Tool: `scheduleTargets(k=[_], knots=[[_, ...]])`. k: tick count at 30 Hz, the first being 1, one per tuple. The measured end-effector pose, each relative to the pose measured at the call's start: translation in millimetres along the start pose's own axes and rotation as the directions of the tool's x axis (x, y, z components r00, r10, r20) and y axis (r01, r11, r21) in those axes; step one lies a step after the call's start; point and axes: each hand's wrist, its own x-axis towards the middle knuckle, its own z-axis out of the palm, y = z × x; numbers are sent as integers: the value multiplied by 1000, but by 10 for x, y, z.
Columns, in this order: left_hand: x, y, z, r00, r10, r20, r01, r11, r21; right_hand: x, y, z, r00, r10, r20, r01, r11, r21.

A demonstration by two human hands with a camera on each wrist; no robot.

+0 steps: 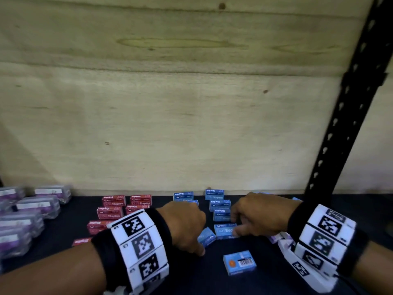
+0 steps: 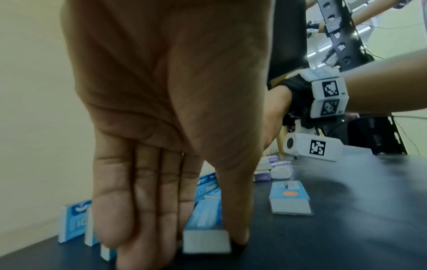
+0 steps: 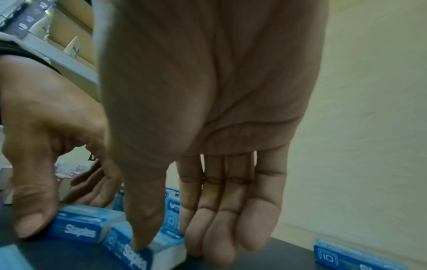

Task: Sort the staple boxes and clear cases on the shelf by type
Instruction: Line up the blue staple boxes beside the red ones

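On the dark shelf [image 1: 268,282], my left hand [image 1: 198,246] pinches a tilted blue staple box [image 1: 206,236] between thumb and fingers; the left wrist view shows that box [image 2: 205,224] with the thumb [image 2: 235,219] along its side. My right hand [image 1: 236,225] pinches another blue staple box [image 1: 224,231], with the thumb [image 3: 143,219] pressed on its front edge and the fingers behind it. More blue boxes [image 1: 214,194] stand in rows behind. Red staple boxes [image 1: 113,201] sit left of centre. Clear cases [image 1: 38,206] with purple contents lie at far left.
One blue box [image 1: 239,262] lies barcode side up near the front edge. Pale lilac items [image 1: 276,238] sit under my right wrist. A black perforated upright [image 1: 348,116] rises at the right. A plywood back wall [image 1: 191,113] closes the shelf.
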Motion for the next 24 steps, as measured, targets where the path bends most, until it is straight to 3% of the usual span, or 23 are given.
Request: scheduleTargets(k=[7,12,17,24], knots=[[-63,-78,63,999,-12,38,14,997,-71,-107,7,6,999,28,31,-31,995,98],[-43,-75,62,991,126,34,-118,977,-178,-155,-5,21,998,56,-23,-51,986,160],[5,-99,58,979,196,50,-180,957,-226,-149,-30,28,998,0,-60,17,962,273],[19,-256,84,986,165,23,-145,920,-363,-137,2,30,1000,25,-15,-22,979,203]])
